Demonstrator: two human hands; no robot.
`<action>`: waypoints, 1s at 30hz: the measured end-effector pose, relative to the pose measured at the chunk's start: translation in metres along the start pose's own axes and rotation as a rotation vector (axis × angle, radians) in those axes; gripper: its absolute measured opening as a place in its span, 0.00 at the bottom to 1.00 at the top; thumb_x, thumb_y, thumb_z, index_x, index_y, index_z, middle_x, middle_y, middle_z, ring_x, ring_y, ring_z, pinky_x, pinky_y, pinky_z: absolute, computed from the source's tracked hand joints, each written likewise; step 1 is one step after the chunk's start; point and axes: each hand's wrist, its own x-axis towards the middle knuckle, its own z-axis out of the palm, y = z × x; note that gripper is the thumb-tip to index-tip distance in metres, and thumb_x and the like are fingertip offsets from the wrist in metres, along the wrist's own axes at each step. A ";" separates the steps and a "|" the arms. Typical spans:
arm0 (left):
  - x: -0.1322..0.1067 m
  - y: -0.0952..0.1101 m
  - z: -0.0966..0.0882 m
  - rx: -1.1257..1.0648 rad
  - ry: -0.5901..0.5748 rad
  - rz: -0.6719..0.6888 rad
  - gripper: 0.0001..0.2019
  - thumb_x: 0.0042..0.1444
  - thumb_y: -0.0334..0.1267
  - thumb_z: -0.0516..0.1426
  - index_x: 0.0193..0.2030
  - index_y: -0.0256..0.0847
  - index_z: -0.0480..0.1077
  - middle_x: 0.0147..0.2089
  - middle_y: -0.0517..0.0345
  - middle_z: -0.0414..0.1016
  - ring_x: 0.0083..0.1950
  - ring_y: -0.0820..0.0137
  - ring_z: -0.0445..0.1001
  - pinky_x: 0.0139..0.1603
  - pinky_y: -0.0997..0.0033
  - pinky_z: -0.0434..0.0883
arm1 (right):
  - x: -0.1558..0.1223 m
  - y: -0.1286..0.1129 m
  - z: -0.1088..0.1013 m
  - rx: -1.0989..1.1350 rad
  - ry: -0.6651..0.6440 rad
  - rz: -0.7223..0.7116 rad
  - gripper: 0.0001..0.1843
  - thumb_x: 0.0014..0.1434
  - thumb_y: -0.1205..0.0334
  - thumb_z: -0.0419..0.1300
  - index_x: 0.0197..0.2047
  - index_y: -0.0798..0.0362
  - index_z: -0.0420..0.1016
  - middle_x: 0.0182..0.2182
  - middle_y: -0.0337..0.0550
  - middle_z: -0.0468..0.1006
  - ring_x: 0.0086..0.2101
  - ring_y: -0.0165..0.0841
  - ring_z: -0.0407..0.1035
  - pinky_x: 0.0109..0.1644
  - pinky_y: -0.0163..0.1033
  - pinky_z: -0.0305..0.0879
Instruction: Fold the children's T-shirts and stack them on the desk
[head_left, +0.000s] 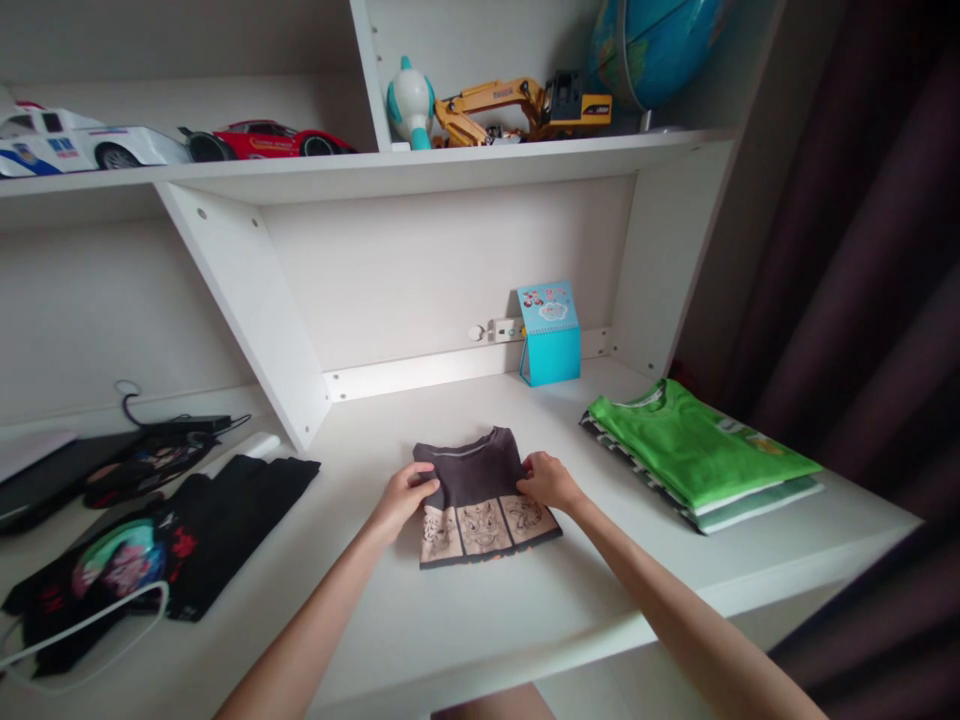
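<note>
A folded dark grey T-shirt [476,475] lies on the white desk [420,625], its neckline towards the back and a band of beige cartoon panels along its front edge. My left hand [405,497] pinches its left side between thumb and fingers. At the opposite side, my right hand [550,482] is closed on the right edge, fingers bent. Right of it rests a stack of folded clothes with a green T-shirt [697,440] on top. Off to the left a black T-shirt [217,530] with a colourful print is spread out.
A blue desk calendar [553,345] stands at the back beside a power socket [508,330]. A white cable [90,630] crosses the black shirt. Dark electronics [67,475] lie far left. The shelf above holds toy cars [274,140], a toy excavator [517,105] and a globe [667,45].
</note>
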 end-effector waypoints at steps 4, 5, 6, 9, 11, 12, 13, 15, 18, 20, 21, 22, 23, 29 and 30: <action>-0.008 0.008 0.019 -0.052 -0.038 0.015 0.18 0.45 0.36 0.59 0.45 0.37 0.69 0.34 0.55 0.76 0.36 0.68 0.75 0.36 0.70 0.71 | -0.003 0.015 -0.017 0.037 0.062 -0.051 0.07 0.49 0.66 0.55 0.33 0.53 0.72 0.30 0.41 0.77 0.32 0.31 0.70 0.31 0.31 0.58; -0.009 0.012 0.027 -0.017 -0.021 0.064 0.17 0.45 0.34 0.58 0.44 0.37 0.70 0.35 0.55 0.76 0.36 0.68 0.74 0.37 0.70 0.71 | -0.004 0.020 -0.024 0.037 0.089 -0.057 0.08 0.50 0.66 0.54 0.35 0.53 0.72 0.31 0.41 0.76 0.32 0.31 0.70 0.32 0.32 0.58; -0.009 0.018 0.036 0.022 -0.001 0.125 0.16 0.45 0.33 0.58 0.43 0.37 0.70 0.37 0.54 0.76 0.37 0.68 0.74 0.38 0.70 0.71 | -0.006 0.027 -0.034 0.036 0.114 -0.058 0.09 0.51 0.67 0.54 0.37 0.53 0.71 0.31 0.42 0.76 0.33 0.32 0.69 0.33 0.32 0.57; -0.006 0.043 0.072 0.082 0.040 0.303 0.15 0.46 0.31 0.57 0.44 0.38 0.70 0.40 0.54 0.75 0.36 0.70 0.74 0.40 0.70 0.71 | -0.012 0.053 -0.070 -0.001 0.227 -0.060 0.11 0.52 0.66 0.54 0.40 0.53 0.69 0.31 0.44 0.76 0.32 0.34 0.70 0.33 0.33 0.57; -0.003 0.066 0.101 0.056 0.043 0.384 0.15 0.48 0.32 0.56 0.45 0.39 0.70 0.39 0.54 0.75 0.35 0.71 0.74 0.39 0.71 0.71 | -0.015 0.077 -0.101 -0.058 0.350 -0.041 0.10 0.51 0.65 0.56 0.40 0.53 0.69 0.30 0.44 0.76 0.31 0.35 0.70 0.32 0.34 0.57; 0.000 0.078 0.117 0.025 0.030 0.407 0.15 0.48 0.31 0.56 0.45 0.40 0.70 0.39 0.54 0.74 0.35 0.71 0.74 0.39 0.72 0.72 | -0.016 0.091 -0.117 -0.089 0.415 -0.018 0.10 0.51 0.64 0.57 0.39 0.53 0.69 0.30 0.44 0.76 0.31 0.35 0.70 0.32 0.34 0.57; 0.002 0.091 0.133 -0.015 0.008 0.416 0.16 0.48 0.31 0.56 0.46 0.40 0.70 0.39 0.54 0.74 0.35 0.71 0.74 0.39 0.72 0.72 | -0.017 0.105 -0.134 -0.114 0.474 0.015 0.10 0.51 0.64 0.58 0.39 0.53 0.69 0.30 0.45 0.76 0.31 0.35 0.70 0.31 0.34 0.56; 0.008 0.116 0.166 -0.097 -0.055 0.400 0.17 0.49 0.30 0.56 0.48 0.39 0.70 0.43 0.52 0.74 0.36 0.70 0.74 0.38 0.71 0.73 | -0.019 0.132 -0.166 -0.148 0.543 0.114 0.11 0.50 0.63 0.59 0.40 0.52 0.70 0.32 0.47 0.76 0.33 0.36 0.69 0.31 0.35 0.56; 0.017 0.146 0.214 -0.143 -0.111 0.396 0.18 0.48 0.29 0.57 0.48 0.38 0.71 0.46 0.49 0.74 0.41 0.67 0.75 0.45 0.66 0.72 | -0.019 0.165 -0.204 -0.198 0.542 0.284 0.12 0.51 0.62 0.59 0.41 0.51 0.70 0.37 0.49 0.76 0.36 0.36 0.69 0.32 0.36 0.54; 0.023 0.159 0.240 -0.124 -0.096 0.430 0.18 0.47 0.28 0.58 0.47 0.37 0.72 0.48 0.47 0.74 0.47 0.64 0.73 0.53 0.64 0.67 | -0.019 0.181 -0.218 -0.226 0.519 0.355 0.11 0.52 0.62 0.58 0.41 0.51 0.71 0.39 0.52 0.75 0.37 0.37 0.68 0.32 0.37 0.54; 0.026 0.162 0.251 -0.111 -0.088 0.437 0.18 0.47 0.28 0.58 0.47 0.36 0.72 0.48 0.46 0.74 0.50 0.63 0.71 0.55 0.64 0.65 | -0.019 0.188 -0.221 -0.234 0.510 0.376 0.11 0.52 0.62 0.58 0.41 0.51 0.71 0.39 0.53 0.75 0.38 0.38 0.68 0.32 0.38 0.54; 0.028 0.164 0.261 -0.098 -0.090 0.431 0.19 0.46 0.28 0.58 0.48 0.35 0.72 0.50 0.45 0.73 0.52 0.63 0.70 0.57 0.64 0.63 | -0.018 0.193 -0.221 -0.238 0.501 0.393 0.11 0.52 0.63 0.57 0.41 0.52 0.71 0.39 0.54 0.75 0.38 0.39 0.69 0.32 0.38 0.54; 0.030 0.165 0.268 -0.084 -0.103 0.408 0.21 0.46 0.28 0.58 0.50 0.34 0.71 0.52 0.44 0.72 0.54 0.62 0.68 0.58 0.64 0.62 | -0.017 0.198 -0.220 -0.243 0.488 0.411 0.12 0.53 0.63 0.56 0.42 0.53 0.71 0.39 0.56 0.75 0.38 0.41 0.69 0.32 0.39 0.55; 0.035 0.137 0.259 -0.032 -0.232 0.275 0.38 0.44 0.35 0.61 0.64 0.34 0.53 0.62 0.43 0.60 0.60 0.59 0.62 0.59 0.62 0.60 | 0.000 0.208 -0.181 -0.256 0.355 0.343 0.25 0.58 0.57 0.52 0.57 0.58 0.61 0.49 0.65 0.68 0.48 0.47 0.64 0.43 0.44 0.58; 0.035 0.129 0.248 -0.026 -0.253 0.278 0.39 0.45 0.36 0.61 0.64 0.36 0.52 0.62 0.44 0.60 0.58 0.59 0.65 0.57 0.63 0.62 | 0.003 0.207 -0.172 -0.253 0.329 0.300 0.27 0.58 0.54 0.52 0.58 0.56 0.60 0.54 0.64 0.64 0.52 0.48 0.61 0.46 0.45 0.57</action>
